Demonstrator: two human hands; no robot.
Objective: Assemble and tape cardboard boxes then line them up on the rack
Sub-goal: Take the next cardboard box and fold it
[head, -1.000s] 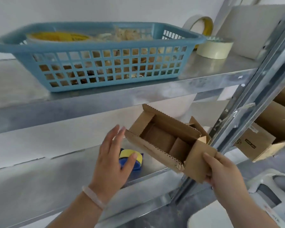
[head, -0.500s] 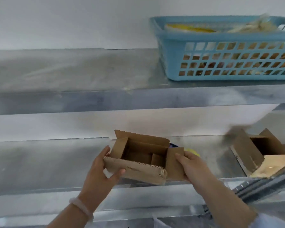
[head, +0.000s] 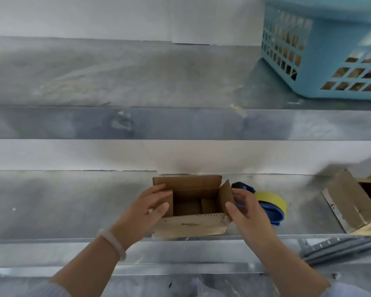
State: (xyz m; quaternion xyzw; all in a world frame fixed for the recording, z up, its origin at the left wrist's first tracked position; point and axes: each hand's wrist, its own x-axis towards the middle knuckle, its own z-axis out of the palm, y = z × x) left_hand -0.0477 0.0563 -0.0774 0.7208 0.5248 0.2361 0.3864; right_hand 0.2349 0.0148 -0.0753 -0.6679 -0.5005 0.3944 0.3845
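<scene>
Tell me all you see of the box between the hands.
The cardboard box is brown, corrugated, upright, top open with flaps raised. Its near side has a serrated edge and faint print. It sits near the front of the lower shelf. The left hand grips its left flap; the right hand pinches its right flap.

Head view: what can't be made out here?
Basket contents: head view, blurred, behind its mesh wall, cut off by the right edge.
Print on the box: head view, too small and blurred.
Tape: head view, partly behind the right hand.
Second box: head view, blurred, cut off by the right edge.
</scene>
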